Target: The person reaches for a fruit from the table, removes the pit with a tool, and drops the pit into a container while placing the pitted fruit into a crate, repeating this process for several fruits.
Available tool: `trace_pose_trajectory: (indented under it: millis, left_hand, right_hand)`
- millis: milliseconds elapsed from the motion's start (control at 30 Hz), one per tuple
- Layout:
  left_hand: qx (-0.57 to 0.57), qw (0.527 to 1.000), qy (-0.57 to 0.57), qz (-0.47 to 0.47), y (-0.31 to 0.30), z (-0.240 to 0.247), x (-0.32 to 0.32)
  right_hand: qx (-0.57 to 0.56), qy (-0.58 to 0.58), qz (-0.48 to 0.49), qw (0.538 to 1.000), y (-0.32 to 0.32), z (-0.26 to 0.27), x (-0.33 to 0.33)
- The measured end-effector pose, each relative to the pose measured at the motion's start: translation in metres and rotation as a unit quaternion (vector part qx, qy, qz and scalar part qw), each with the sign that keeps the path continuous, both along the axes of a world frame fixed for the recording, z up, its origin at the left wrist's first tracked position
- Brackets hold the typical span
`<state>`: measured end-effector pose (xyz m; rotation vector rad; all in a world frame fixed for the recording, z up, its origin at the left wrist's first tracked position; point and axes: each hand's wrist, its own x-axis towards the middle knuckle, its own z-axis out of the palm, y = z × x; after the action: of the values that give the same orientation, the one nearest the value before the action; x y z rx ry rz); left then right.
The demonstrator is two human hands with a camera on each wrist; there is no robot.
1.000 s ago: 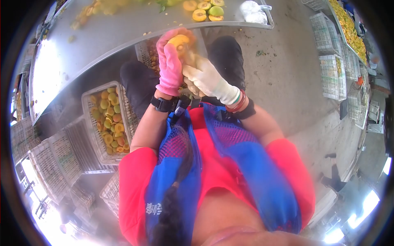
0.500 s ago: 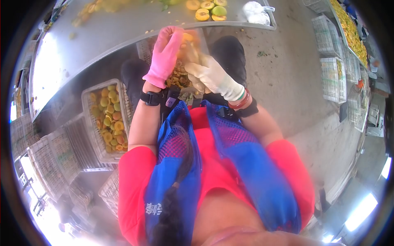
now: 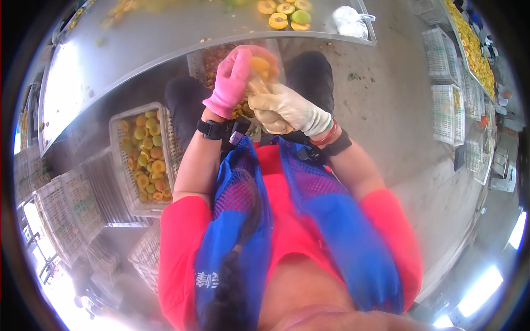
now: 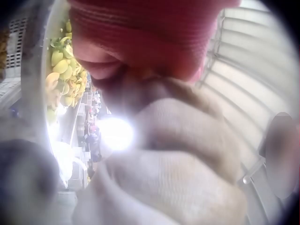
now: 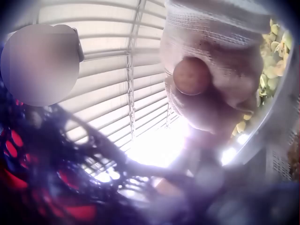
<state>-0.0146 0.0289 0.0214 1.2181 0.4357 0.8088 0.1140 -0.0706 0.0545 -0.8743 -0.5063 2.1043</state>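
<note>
In the head view my left hand (image 3: 231, 83), in a pink glove, holds a yellow peach (image 3: 260, 67) above my lap, its fingers curled round the fruit. Close beside it my right hand (image 3: 284, 109), in a white glove, grips a tool whose round brown handle end (image 5: 192, 76) pokes out of the fist in the right wrist view. The tool's working end meets the peach and is blurred, so I cannot tell its kind. In the left wrist view the white-gloved fingers (image 4: 178, 173) come right up against the pink glove (image 4: 145, 37).
A metal table (image 3: 165, 41) stands in front, with peach halves (image 3: 286, 14) and a white plastic bag (image 3: 350, 23) near its edge. Below it, between the knees, sits a crate of scraps (image 3: 212, 60). A crate (image 3: 117, 160) full of peach halves stands at the left.
The pink-gloved hand turned over the peach, its back coming up, then lowered slightly towards the white glove. The white-gloved hand shifted only a little and kept its grip on the tool.
</note>
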Motion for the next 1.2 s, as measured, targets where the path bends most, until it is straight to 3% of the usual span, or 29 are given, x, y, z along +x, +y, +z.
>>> trace_pose_trajectory:
  millis: [167, 233, 300, 333, 400, 467, 500, 533, 567, 633, 667, 700, 767, 800, 867, 967, 1033, 1067, 1133, 1167, 1200]
  left_hand:
    - [-0.016, 0.998, 0.021, -0.049, 0.006, 0.002, -0.003]
    - [-0.040, 0.999, 0.022, 0.000, 0.006, 0.000, 0.003]
    - [-0.124, 0.987, 0.003, 0.099, 0.005, 0.004, 0.007]
    - [-0.139, 0.977, -0.064, 0.146, 0.011, -0.004, 0.003]
    - [-0.141, 0.964, -0.062, 0.219, 0.023, -0.007, -0.014]
    - [-0.145, 0.944, -0.059, 0.290, 0.037, -0.007, -0.040]
    - [-0.120, 0.936, -0.021, 0.331, 0.040, -0.006, -0.060]
    - [-0.012, 0.922, 0.088, 0.377, 0.043, -0.012, -0.084]
    - [0.096, 0.885, 0.195, 0.412, 0.047, -0.019, -0.111]
    - [-0.037, 0.857, 0.146, 0.493, 0.047, -0.018, -0.164]
    - [-0.011, 0.794, 0.336, 0.507, 0.043, -0.013, -0.192]
    - [0.017, 0.700, 0.511, 0.498, 0.035, -0.007, -0.219]
    - [0.006, 0.642, 0.586, 0.495, 0.020, -0.025, -0.263]
    - [0.019, 0.586, 0.669, 0.457, 0.023, -0.060, -0.300]
    - [-0.054, 0.560, 0.718, 0.409, 0.012, -0.062, -0.305]
    - [-0.035, 0.573, 0.718, 0.393, 0.027, -0.065, -0.278]
    - [0.086, 0.673, 0.606, 0.416, 0.043, -0.056, -0.251]
    - [0.075, 0.744, 0.522, 0.410, 0.057, -0.052, -0.226]
    - [0.222, 0.808, 0.439, 0.324, 0.089, -0.069, -0.182]
    - [0.561, 0.537, 0.602, 0.186, 0.098, -0.051, -0.151]
    - [0.620, 0.527, 0.546, 0.200, 0.124, -0.076, -0.120]
  right_hand:
    - [-0.015, 0.043, 0.014, 0.999, -0.001, -0.004, -0.002]
    - [-0.021, -0.032, -0.058, 0.998, 0.001, -0.007, -0.006]
    - [-0.038, 0.004, -0.017, 0.999, 0.001, -0.014, 0.000]
    - [-0.028, -0.001, -0.003, 1.000, 0.001, -0.017, 0.002]
    - [-0.020, 0.000, 0.032, 0.999, 0.000, -0.020, -0.004]
    - [0.013, -0.115, -0.082, 0.990, -0.001, -0.022, -0.011]
    - [0.013, -0.112, -0.070, 0.991, 0.001, -0.026, -0.012]
    - [0.037, -0.163, -0.080, 0.983, 0.002, -0.034, -0.011]
    - [0.062, -0.213, -0.092, 0.971, 0.004, -0.041, -0.011]
    - [0.094, -0.224, -0.098, 0.965, 0.003, -0.049, -0.013]
    - [0.109, -0.235, -0.097, 0.961, 0.003, -0.052, -0.014]
    - [0.123, -0.246, -0.098, 0.956, 0.003, -0.053, -0.014]
    - [0.132, -0.251, -0.109, 0.953, 0.004, -0.054, -0.019]
    - [0.140, -0.257, -0.120, 0.949, 0.004, -0.054, -0.021]
    - [0.141, -0.271, -0.124, 0.944, 0.003, -0.059, -0.020]
    - [0.146, -0.266, -0.133, 0.944, 0.002, -0.063, -0.015]
    - [0.145, -0.275, -0.137, 0.941, 0.000, -0.060, -0.011]
    - [0.137, -0.277, -0.138, 0.941, 0.001, -0.059, -0.011]
    - [0.119, -0.275, -0.144, 0.943, -0.001, -0.060, -0.008]
    - [0.119, -0.277, -0.150, 0.942, -0.001, -0.061, -0.006]
    - [0.117, -0.279, -0.152, 0.941, -0.003, -0.061, -0.004]
